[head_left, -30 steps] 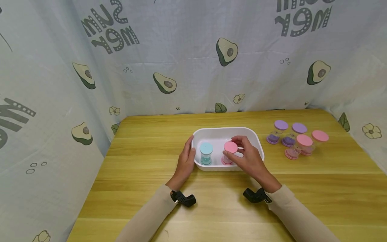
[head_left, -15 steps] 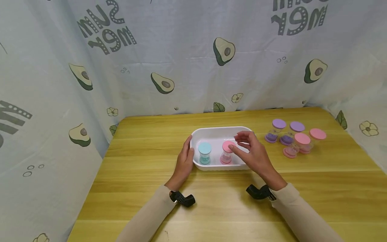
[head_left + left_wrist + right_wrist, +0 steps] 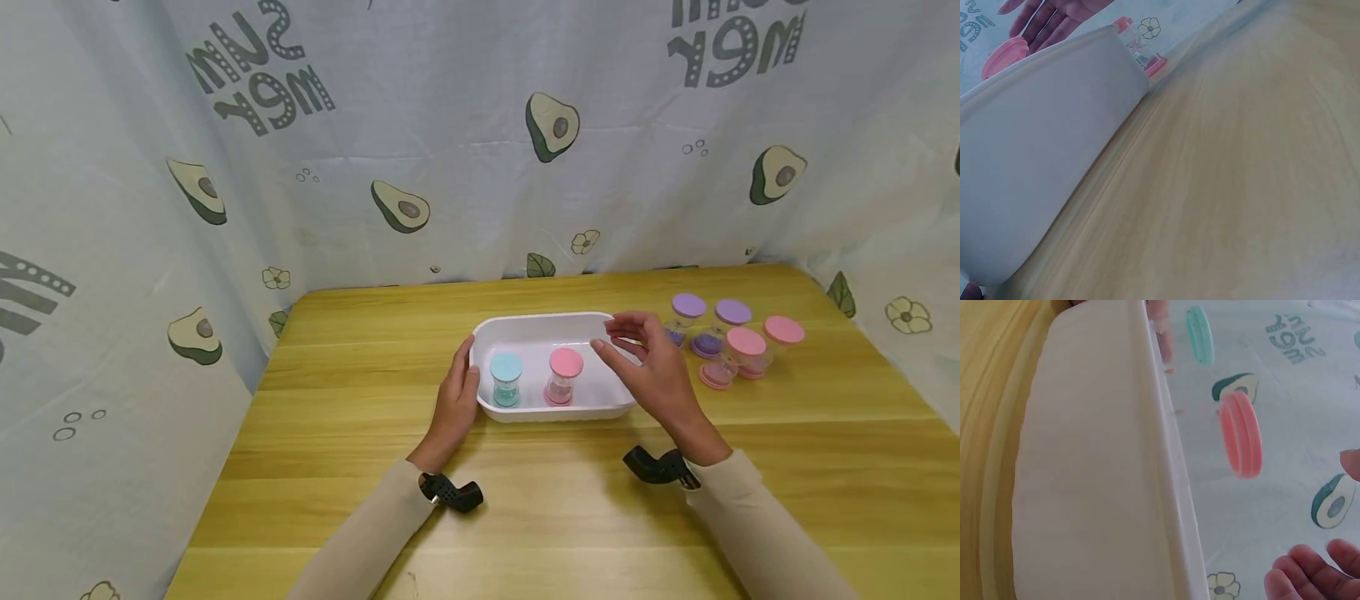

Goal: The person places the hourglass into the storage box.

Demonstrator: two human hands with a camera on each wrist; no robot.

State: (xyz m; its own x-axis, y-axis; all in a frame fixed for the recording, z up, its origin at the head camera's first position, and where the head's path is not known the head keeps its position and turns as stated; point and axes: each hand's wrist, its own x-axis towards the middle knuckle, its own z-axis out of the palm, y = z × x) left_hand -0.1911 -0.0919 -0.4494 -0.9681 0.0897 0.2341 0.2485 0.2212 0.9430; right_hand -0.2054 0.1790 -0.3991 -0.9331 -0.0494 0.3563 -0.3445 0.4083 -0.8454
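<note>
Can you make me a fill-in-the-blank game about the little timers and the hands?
1. Seen from the head camera, the pink timer in the white tray is to the ____ of the light blue timer.
2. The hand touching the tray end nearest the light blue timer is the person's ____ one.
3. On the table, outside the tray, there are ____ purple timers.
4. The right hand is holding ____.

Missing words: right; left; two; nothing.

tray (image 3: 1091,462): smooth plastic (faintly glossy) | table (image 3: 360,367): wood-grained | curtain (image 3: 465,100): creased cloth
</note>
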